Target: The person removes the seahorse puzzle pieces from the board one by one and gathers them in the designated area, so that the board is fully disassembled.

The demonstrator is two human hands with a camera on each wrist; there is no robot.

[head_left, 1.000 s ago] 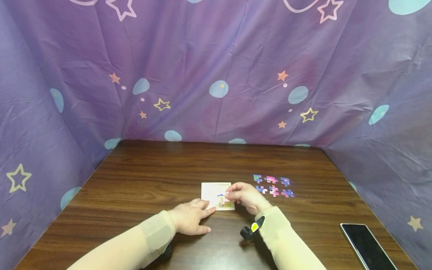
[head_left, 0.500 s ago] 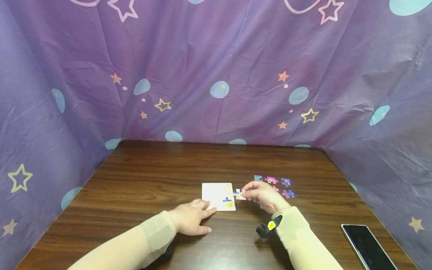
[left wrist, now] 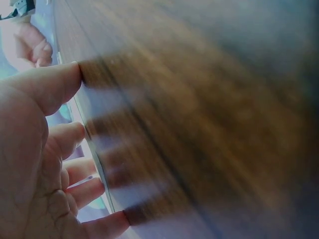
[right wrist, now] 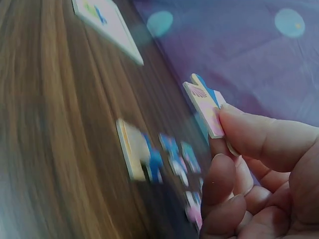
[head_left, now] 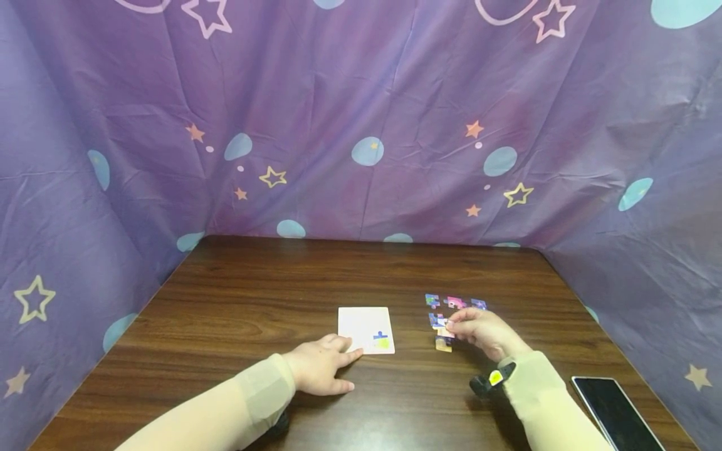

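My right hand (head_left: pixel 487 332) pinches a jigsaw puzzle piece (right wrist: pixel 203 107), pale pink, cream and blue, between thumb and fingers. It holds the piece over the loose pieces, right of the square white puzzle board (head_left: pixel 361 321). One blue and yellow piece (head_left: pixel 383 342) lies in the board's near right corner. My left hand (head_left: pixel 318 366) rests on the table with fingers spread, fingertips at the board's near left corner. In the right wrist view, a cream and blue loose piece (right wrist: pixel 134 149) lies below the held one.
Several loose pieces lie beyond and around my right hand, among them a pink piece (head_left: pixel 454 302) and a blue one (head_left: pixel 432 300). A phone (head_left: pixel 617 410) lies on the wooden table (head_left: pixel 271 275) at the near right. A purple curtain (head_left: pixel 316 100) encloses the back and sides.
My right hand has moved from over the board to the right, carrying the puzzle piece to the loose pieces. The corner piece on the board now shows uncovered. My left hand has stayed put.
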